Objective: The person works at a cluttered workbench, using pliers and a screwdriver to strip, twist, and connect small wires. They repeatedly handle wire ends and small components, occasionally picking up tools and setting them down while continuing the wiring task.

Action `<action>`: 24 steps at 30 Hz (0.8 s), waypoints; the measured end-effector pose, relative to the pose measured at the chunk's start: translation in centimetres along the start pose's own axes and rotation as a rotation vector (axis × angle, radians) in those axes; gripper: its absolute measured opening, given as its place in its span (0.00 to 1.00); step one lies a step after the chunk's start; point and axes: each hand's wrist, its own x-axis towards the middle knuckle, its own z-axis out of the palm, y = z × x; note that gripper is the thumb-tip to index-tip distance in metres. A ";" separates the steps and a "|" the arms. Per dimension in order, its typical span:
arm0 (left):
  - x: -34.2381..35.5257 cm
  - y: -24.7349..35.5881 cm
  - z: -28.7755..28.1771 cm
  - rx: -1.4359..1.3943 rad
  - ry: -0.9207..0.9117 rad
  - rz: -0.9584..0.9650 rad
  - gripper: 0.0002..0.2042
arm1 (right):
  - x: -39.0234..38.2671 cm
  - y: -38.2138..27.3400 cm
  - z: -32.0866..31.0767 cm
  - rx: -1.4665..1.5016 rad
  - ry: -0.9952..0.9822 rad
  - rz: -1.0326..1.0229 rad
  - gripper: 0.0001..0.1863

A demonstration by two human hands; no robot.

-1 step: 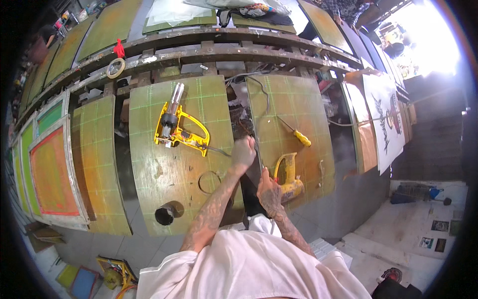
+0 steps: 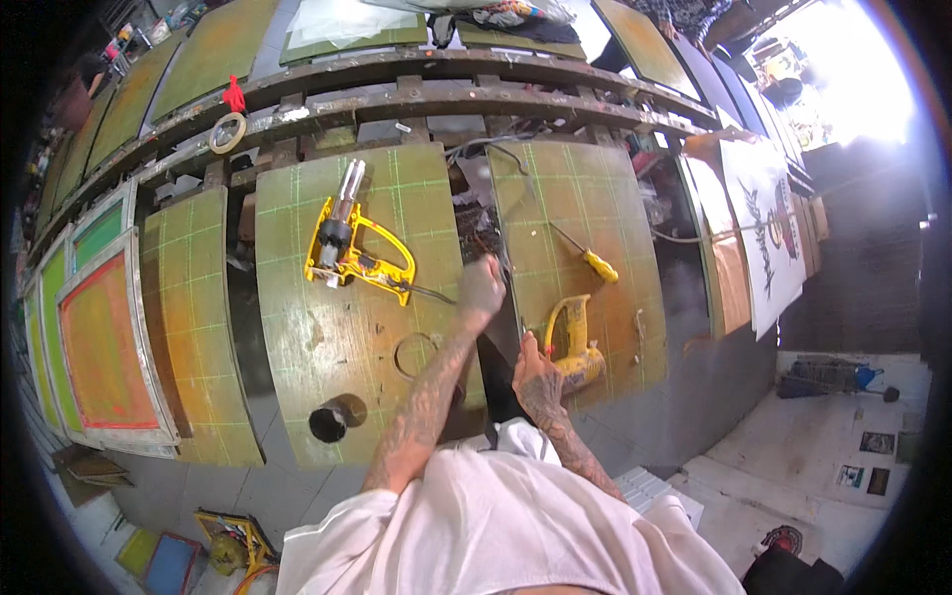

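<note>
On the middle board (image 2: 297, 377) lies an opened yellow heat gun (image 2: 337, 238) with exposed metal tube and black cord (image 2: 429, 295). My left hand (image 2: 478, 293) is closed at the gap beside it, apparently on that cord. Lower right, my right hand (image 2: 535, 373) is closed around a small, thin item, too hidden to name, next to a loose yellow housing piece (image 2: 577, 352). A yellow-handled screwdriver (image 2: 599, 265) lies on the right board (image 2: 625, 198). A black cylinder (image 2: 327, 424) and thin ring (image 2: 397, 357) are near my left forearm.
Framed screens (image 2: 104, 347) lean at left. Tape roll (image 2: 228, 132) and red cloth (image 2: 234, 93) sit on the rail (image 2: 397, 104). Printed white sheets (image 2: 759, 233) are at right, fabric (image 2: 506, 18) at the back. A person's dark sleeve (image 2: 694, 22) shows top right.
My left hand has shifted slightly forward, away from me. The whole view has moved a little; the objects on the boards otherwise look the same.
</note>
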 end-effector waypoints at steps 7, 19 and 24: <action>0.6 0.7 -2.4 -0.220 -0.057 -0.027 0.18 | 5.5 1.7 -3.0 0.050 0.111 0.098 0.12; -3.0 3.9 -5.3 -0.114 -0.072 -0.012 0.19 | 15.3 -2.5 -6.0 -0.286 0.154 -0.785 0.24; -5.2 5.3 -6.3 -0.182 0.023 -0.076 0.20 | 20.7 -2.6 -5.1 -0.257 -0.222 -1.235 0.10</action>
